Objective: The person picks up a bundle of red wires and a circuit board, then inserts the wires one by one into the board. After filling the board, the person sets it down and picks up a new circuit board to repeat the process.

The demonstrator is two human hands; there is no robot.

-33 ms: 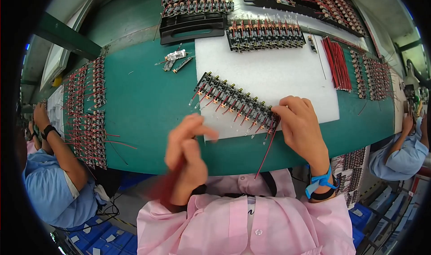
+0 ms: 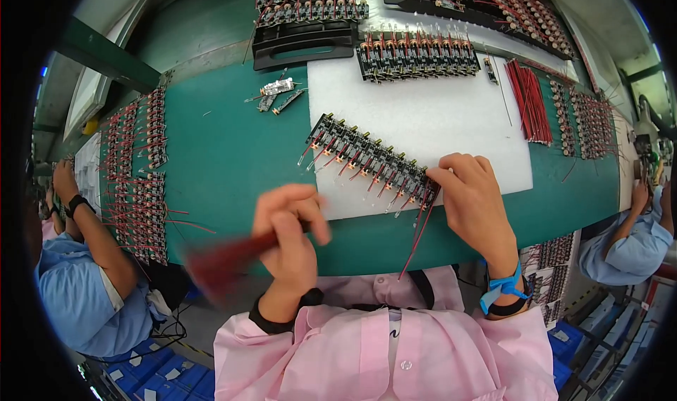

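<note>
A row of small black circuit boards lies slantwise across the white foam sheet, with red wires and clear LEDs along its near side. At its right end my right hand is closed, thumb and fingers pinching the board's corner. From that end, loose red wires hang toward the table's front edge. Left of the boards, and apart from them, my left hand is closed around a bundle of red wires. That bundle is smeared by motion and sticks out to the left.
Another board row stands at the foam's far edge. Right of it lies a red wire bundle. Loose parts lie left of the foam. Wired boards line the table's left side. A black tray stands behind. Co-workers sit on both sides.
My left hand has moved slightly left and away from the boards. The red wire bundle in it has swung out to the left. My right hand and the boards stay put.
</note>
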